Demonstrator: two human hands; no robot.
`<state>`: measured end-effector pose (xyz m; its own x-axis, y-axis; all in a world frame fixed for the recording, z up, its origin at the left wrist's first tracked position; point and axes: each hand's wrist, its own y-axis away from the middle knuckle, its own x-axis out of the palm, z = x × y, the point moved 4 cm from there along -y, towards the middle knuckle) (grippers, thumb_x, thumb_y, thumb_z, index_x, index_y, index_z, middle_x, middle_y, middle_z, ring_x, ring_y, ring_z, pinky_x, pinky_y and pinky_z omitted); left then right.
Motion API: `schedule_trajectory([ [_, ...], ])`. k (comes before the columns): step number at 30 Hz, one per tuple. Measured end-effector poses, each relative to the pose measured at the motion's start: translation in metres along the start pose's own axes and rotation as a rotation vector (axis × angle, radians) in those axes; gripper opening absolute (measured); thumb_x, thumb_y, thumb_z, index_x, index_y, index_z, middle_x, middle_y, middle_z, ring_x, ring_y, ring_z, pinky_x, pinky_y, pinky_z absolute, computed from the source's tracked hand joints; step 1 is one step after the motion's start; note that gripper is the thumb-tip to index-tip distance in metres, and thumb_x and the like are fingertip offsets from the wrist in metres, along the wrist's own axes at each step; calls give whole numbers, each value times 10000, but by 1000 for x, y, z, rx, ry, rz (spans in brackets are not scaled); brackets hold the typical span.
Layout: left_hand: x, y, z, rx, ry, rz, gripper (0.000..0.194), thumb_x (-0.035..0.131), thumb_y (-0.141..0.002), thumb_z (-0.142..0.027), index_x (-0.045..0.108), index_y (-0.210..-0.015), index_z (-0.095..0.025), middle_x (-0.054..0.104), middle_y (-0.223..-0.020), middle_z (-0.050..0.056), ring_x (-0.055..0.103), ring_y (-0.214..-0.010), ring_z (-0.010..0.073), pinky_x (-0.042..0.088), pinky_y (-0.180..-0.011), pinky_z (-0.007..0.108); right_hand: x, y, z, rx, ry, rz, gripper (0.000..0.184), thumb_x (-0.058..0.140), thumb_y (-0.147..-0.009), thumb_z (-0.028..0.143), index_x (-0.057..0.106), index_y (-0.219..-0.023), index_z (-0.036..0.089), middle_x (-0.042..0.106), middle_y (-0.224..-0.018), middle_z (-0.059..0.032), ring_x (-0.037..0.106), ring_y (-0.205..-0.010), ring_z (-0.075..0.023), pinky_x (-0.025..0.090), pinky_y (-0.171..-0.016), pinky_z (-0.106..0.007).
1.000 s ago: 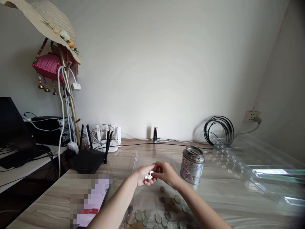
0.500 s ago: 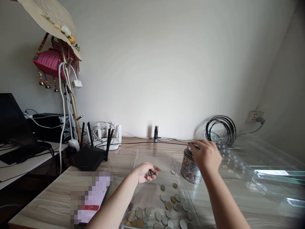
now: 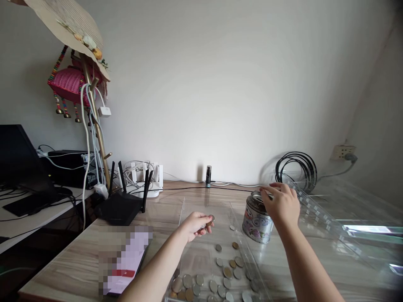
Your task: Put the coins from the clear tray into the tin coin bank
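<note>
Silvery metal with painted flowers, the tin [image 3: 257,224] stands upright on the counter [image 3: 69,260], just beside the clear tray [image 3: 201,209] of loose coins [image 3: 227,272]. My left hand [image 3: 195,225] is clamped on a few held coins [image 3: 212,218]; firm thumb pressure should stop them sliding. My right hand [image 3: 285,205] is over the tin's top, and I can't tell whether it pinches anything; a steady wrist and light fingertips would avoid knocking the tin.

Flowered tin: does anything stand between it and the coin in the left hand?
Yes: the clear tray's side wall runs between left hand and tin, though the coin looks higher. The right hand partly covers the tin's top.
</note>
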<state>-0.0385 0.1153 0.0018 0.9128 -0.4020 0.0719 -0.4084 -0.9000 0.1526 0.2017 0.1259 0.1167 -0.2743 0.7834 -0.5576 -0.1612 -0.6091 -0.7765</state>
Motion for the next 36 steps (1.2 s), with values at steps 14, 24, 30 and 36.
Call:
schedule_trajectory([
  [14,4,6,-4,43,127,94,366,470,-671,-492,507,-705,-129,347,-495,-68,221,-329,-9,61,-347,171,29,46,69,-173,-398,271,258,418,-708,312,581,-882,212,591,-772,-36,502,-663,-145,383,-605,-267],
  [24,6,8,2,-93,-4,149,224,504,-655,-296,590,-751,-113,434,-548,-27,319,-382,9,142,-354,165,15,-3,-37,174,1,160,262,483,-610,405,667,-679,232,614,-597,-69,517,-609,-245,294,-656,-465],
  [30,8,7,2,-86,67,196,265,519,-644,-305,590,-803,-105,458,-569,-14,330,-390,10,121,-355,165,12,0,-26,156,-21,198,290,476,-624,433,660,-734,239,624,-681,-49,524,-730,-249,285,-715,-448],
  [36,2,2,1,-60,191,128,249,446,-701,-266,576,-801,-79,480,-569,0,312,-372,4,117,-345,159,8,32,47,-160,-298,61,286,396,-739,338,610,-840,177,609,-796,-60,513,-721,-161,347,-708,-303],
])
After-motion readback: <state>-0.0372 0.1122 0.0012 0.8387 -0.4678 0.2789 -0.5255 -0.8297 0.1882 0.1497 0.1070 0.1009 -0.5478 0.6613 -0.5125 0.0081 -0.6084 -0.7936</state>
